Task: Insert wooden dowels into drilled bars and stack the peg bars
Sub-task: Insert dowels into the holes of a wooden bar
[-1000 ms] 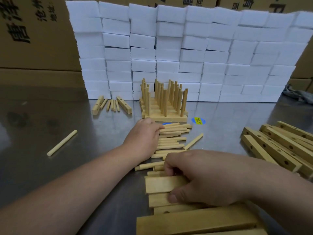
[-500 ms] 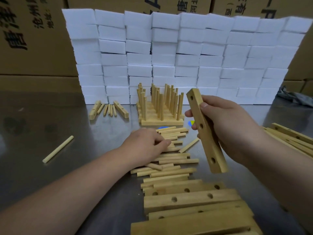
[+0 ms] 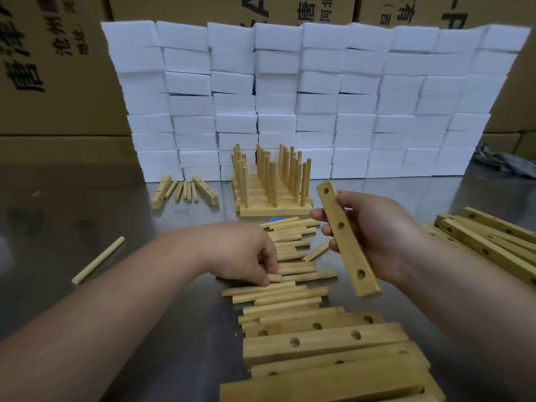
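Brown cardboard boxes [image 3: 58, 97] across the back, printed in black Chinese characters: 唐 and small 河北 at top centre, 沧州 and 地址 on the left box. Large Latin letters cut off by the upper edge, only an A plainly readable. In front, a wall of white foam blocks [image 3: 319, 97]. Below, a dull, reflective metal surface [image 3: 87, 221]. Blue sticker [image 3: 277, 219] mostly hidden behind the loose dowels, print not legible. Grey cloth [image 3: 504, 161] crumpled at the far right.

Right hand [image 3: 380, 236] raised above the surface, fingers and thumb clamped round a drilled bar [image 3: 346, 242], tilted, three holes facing the camera. Left hand [image 3: 240, 253] low on the dowel pile [image 3: 290, 245], fingertips curled onto a single dowel [image 3: 274, 277]. Peg bar stack [image 3: 272, 195] behind the pile, pegs upright, near the foam wall. More flat bars [image 3: 324, 340] at the near edge, another heap of bars [image 3: 493, 245] at the right. Stray dowel [image 3: 98, 259] well apart to the left.
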`<move>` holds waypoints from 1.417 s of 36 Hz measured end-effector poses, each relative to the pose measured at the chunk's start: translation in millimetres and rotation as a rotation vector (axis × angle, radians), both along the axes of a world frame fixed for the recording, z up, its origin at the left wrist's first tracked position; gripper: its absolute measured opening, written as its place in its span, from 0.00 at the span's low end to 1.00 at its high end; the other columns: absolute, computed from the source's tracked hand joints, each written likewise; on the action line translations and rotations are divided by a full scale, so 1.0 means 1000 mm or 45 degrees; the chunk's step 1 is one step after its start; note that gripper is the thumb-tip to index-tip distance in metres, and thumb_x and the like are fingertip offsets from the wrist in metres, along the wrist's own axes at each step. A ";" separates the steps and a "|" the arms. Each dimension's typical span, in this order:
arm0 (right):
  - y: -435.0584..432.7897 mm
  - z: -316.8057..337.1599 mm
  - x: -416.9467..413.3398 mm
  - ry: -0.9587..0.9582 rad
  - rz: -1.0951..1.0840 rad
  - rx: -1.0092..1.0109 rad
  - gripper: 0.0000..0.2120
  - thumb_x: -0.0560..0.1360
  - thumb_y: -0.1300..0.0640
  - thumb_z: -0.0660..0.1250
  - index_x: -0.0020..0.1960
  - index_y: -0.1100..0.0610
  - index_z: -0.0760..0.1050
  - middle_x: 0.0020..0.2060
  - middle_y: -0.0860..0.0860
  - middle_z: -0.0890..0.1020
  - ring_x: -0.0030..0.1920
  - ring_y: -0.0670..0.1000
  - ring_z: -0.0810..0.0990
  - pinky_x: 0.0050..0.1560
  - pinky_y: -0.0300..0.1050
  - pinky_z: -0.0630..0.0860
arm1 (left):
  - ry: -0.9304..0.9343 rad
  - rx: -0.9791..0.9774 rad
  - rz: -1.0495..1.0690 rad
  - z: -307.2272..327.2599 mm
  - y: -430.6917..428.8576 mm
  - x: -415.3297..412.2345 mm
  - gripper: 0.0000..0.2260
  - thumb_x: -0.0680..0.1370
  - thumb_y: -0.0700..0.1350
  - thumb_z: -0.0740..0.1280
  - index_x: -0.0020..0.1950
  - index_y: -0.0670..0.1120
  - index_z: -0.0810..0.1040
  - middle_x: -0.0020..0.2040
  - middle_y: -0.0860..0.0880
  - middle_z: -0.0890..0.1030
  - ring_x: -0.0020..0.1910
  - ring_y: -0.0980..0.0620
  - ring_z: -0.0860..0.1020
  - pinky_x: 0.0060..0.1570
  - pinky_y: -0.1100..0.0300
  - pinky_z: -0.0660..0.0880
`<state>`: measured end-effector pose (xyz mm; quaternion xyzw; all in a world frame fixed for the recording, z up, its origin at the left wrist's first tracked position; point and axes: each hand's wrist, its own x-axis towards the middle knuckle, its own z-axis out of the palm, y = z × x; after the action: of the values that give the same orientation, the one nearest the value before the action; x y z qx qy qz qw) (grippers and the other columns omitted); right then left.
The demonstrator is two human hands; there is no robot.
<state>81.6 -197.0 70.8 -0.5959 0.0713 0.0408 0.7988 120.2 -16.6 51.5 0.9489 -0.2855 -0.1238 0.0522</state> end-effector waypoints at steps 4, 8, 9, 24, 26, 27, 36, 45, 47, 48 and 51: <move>-0.001 0.001 0.000 -0.075 -0.003 -0.056 0.10 0.80 0.58 0.55 0.48 0.52 0.74 0.30 0.51 0.82 0.23 0.46 0.75 0.23 0.37 0.72 | -0.094 -0.165 0.015 0.009 -0.001 -0.004 0.02 0.75 0.53 0.66 0.43 0.60 0.75 0.43 0.60 0.77 0.39 0.65 0.74 0.39 0.68 0.71; -0.002 0.004 -0.002 -0.196 0.052 -0.186 0.15 0.80 0.60 0.54 0.46 0.46 0.76 0.31 0.49 0.82 0.24 0.44 0.75 0.23 0.36 0.72 | -0.211 -0.714 0.106 0.032 -0.005 -0.015 0.08 0.78 0.51 0.59 0.42 0.64 0.72 0.35 0.62 0.78 0.30 0.66 0.75 0.25 0.74 0.66; -0.001 0.005 -0.003 -0.226 0.076 -0.218 0.15 0.79 0.60 0.54 0.46 0.45 0.76 0.32 0.49 0.82 0.25 0.44 0.75 0.23 0.36 0.72 | -0.267 -0.816 0.119 0.036 -0.005 -0.017 0.09 0.79 0.51 0.59 0.42 0.64 0.72 0.34 0.64 0.77 0.29 0.67 0.75 0.24 0.75 0.65; 0.003 0.007 -0.010 -0.404 0.060 -0.414 0.14 0.78 0.59 0.58 0.55 0.43 0.76 0.36 0.49 0.84 0.28 0.45 0.76 0.26 0.38 0.72 | -0.617 -0.857 0.181 0.048 -0.007 -0.024 0.08 0.75 0.45 0.67 0.52 0.53 0.81 0.47 0.56 0.76 0.42 0.60 0.73 0.44 0.66 0.70; 0.002 0.008 -0.011 -0.412 0.055 -0.409 0.13 0.78 0.59 0.59 0.52 0.43 0.76 0.36 0.49 0.84 0.28 0.45 0.76 0.26 0.37 0.72 | -0.634 -0.880 0.176 0.048 -0.006 -0.025 0.06 0.74 0.47 0.68 0.50 0.55 0.81 0.44 0.57 0.77 0.41 0.62 0.73 0.41 0.69 0.69; 0.002 0.008 -0.011 -0.416 0.055 -0.411 0.13 0.78 0.59 0.59 0.52 0.43 0.76 0.35 0.49 0.84 0.28 0.45 0.77 0.26 0.37 0.72 | -0.641 -0.890 0.172 0.048 -0.006 -0.025 0.06 0.74 0.48 0.68 0.49 0.57 0.81 0.42 0.59 0.77 0.40 0.64 0.73 0.38 0.72 0.68; 0.002 0.008 -0.013 -0.459 0.035 -0.454 0.12 0.78 0.57 0.60 0.55 0.41 0.74 0.36 0.48 0.84 0.29 0.44 0.77 0.27 0.37 0.73 | -0.797 -0.798 0.070 0.046 -0.005 -0.028 0.07 0.76 0.48 0.65 0.49 0.52 0.82 0.39 0.52 0.79 0.40 0.54 0.75 0.44 0.51 0.73; 0.003 0.011 -0.018 -0.525 0.023 -0.508 0.13 0.78 0.57 0.60 0.50 0.39 0.76 0.38 0.49 0.84 0.28 0.43 0.76 0.26 0.35 0.73 | -0.855 -0.790 0.090 0.048 -0.006 -0.030 0.06 0.74 0.48 0.68 0.50 0.52 0.81 0.40 0.58 0.76 0.41 0.59 0.72 0.39 0.71 0.65; 0.003 0.012 -0.019 -0.533 0.010 -0.514 0.13 0.78 0.57 0.60 0.54 0.39 0.75 0.36 0.48 0.84 0.27 0.43 0.76 0.26 0.35 0.72 | -0.883 -0.744 0.088 0.049 -0.006 -0.030 0.04 0.74 0.48 0.68 0.48 0.51 0.79 0.39 0.58 0.75 0.38 0.61 0.71 0.37 0.74 0.64; 0.003 0.012 -0.019 -0.537 0.004 -0.521 0.14 0.78 0.57 0.60 0.55 0.40 0.75 0.36 0.47 0.84 0.27 0.43 0.76 0.25 0.35 0.72 | -0.906 -0.726 0.081 0.048 -0.006 -0.030 0.04 0.74 0.48 0.68 0.47 0.51 0.78 0.39 0.58 0.74 0.37 0.62 0.70 0.36 0.74 0.63; 0.003 0.013 -0.019 -0.559 -0.024 -0.576 0.15 0.78 0.56 0.60 0.59 0.40 0.75 0.36 0.46 0.84 0.28 0.42 0.77 0.25 0.34 0.71 | -0.988 -0.704 0.049 0.049 -0.006 -0.033 0.04 0.74 0.47 0.67 0.47 0.50 0.78 0.38 0.57 0.74 0.35 0.60 0.69 0.37 0.72 0.63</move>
<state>62.3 -194.5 83.6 -0.7524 -0.0902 -0.1130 0.6427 87.4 -22.7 100.6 0.8808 -0.2884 0.3212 0.1947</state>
